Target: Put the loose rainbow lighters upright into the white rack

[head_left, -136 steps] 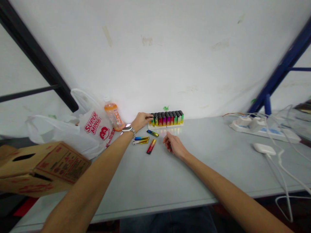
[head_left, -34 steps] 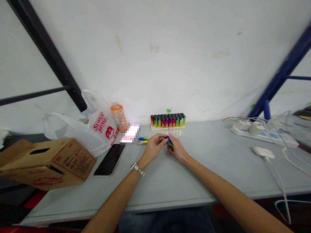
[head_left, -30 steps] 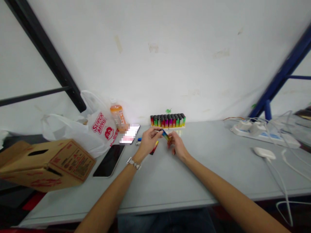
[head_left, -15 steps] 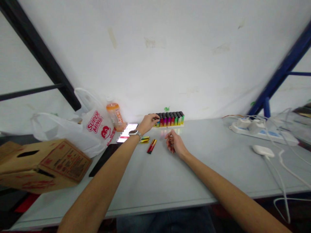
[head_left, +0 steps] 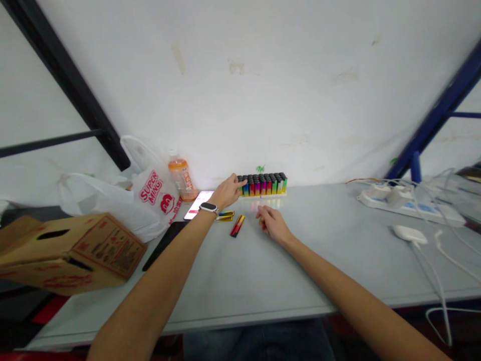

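Observation:
Upright lighters (head_left: 263,188) with black tops and shiny rainbow-coloured bodies stand in close rows in a low pale tray (head_left: 276,195) against the wall. My left hand (head_left: 227,192) is at the left end of the rows, thumb and index finger apart over the black tops there; its other fingers are hidden. Loosely curled on the desk in front of the tray, my right hand (head_left: 274,224) shows nothing in its fingers. Between the hands lies a loose red-and-gold lighter (head_left: 237,226). More gold-coloured ones (head_left: 226,216) lie beside my left wrist.
A lit phone (head_left: 193,208), a dark flat device (head_left: 165,245), an orange drink bottle (head_left: 183,175), a white plastic bag (head_left: 146,215) and a cardboard box (head_left: 75,250) crowd the left. Rightward are a power strip (head_left: 411,205), a white adapter (head_left: 409,234) and loose cables.
My left hand's pinched fingers have spread at the left end of the rows. My right hand's fingers have turned more downward. The whole view has shifted slightly.

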The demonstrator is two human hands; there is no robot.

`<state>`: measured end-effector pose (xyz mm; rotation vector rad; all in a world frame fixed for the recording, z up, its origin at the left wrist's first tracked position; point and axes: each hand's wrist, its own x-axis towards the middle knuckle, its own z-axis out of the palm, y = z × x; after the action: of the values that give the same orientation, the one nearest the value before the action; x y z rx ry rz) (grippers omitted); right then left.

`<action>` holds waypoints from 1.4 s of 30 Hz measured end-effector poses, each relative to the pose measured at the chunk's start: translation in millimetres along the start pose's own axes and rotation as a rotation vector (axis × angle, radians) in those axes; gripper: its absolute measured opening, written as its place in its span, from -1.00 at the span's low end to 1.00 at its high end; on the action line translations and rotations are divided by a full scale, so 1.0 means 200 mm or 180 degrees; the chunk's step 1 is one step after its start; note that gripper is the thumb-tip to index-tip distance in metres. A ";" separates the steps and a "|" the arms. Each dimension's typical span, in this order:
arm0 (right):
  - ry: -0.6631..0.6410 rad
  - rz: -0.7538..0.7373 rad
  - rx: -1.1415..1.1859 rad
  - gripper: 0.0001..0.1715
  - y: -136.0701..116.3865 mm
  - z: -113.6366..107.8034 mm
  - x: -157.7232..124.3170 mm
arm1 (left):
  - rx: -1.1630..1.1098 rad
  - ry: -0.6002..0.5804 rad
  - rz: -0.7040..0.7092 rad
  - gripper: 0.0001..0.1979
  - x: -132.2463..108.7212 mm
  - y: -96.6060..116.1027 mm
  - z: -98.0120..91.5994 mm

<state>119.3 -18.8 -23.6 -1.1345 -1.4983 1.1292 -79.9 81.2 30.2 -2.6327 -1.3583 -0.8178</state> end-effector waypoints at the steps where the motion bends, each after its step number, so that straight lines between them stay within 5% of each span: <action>1: 0.0065 -0.0121 -0.0254 -0.48 0.00 0.00 0.00 | 0.0089 -0.0020 0.0008 -0.50 -0.01 0.01 -0.01; 5: 0.0071 -0.0122 -0.1409 -0.54 -0.05 0.05 0.01 | 0.0032 0.0237 -0.0142 -0.43 -0.09 0.05 -0.02; 10: -0.0105 0.0214 -0.2554 -0.46 -0.15 0.17 0.06 | -0.0561 0.0736 -0.0662 -0.65 -0.30 0.12 -0.01; 18: -0.0252 0.0048 -0.2866 -0.67 -0.14 0.17 0.15 | -0.0927 0.0611 -0.0776 -0.78 -0.48 0.15 0.00; 21: -0.0275 -0.0212 -0.2507 -0.65 -0.10 0.09 0.11 | -0.1116 0.0636 -0.0769 -0.78 -0.47 0.19 0.01; 26: -0.0298 -0.0148 -0.0691 -0.54 -0.02 -0.01 0.05 | -0.1266 0.0649 -0.0720 -0.78 -0.46 0.25 0.02; 30: 0.0208 -0.0319 -0.0376 -0.52 0.00 0.00 0.03 | -0.1349 0.0691 -0.0710 -0.79 -0.46 0.27 0.03; 34: 0.0247 -0.0186 0.0103 -0.58 -0.01 0.03 0.03 | -0.1324 0.0715 -0.0672 -0.79 -0.45 0.28 0.02; 42: 0.0502 -0.0672 0.0408 -0.56 -0.05 0.08 0.01 | -0.1404 0.0666 -0.0609 -0.79 -0.44 0.31 0.04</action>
<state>102.1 -20.7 -16.5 -0.9319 -1.3680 0.9541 -69.5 -20.2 -8.2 -2.6313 -1.5344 -1.5303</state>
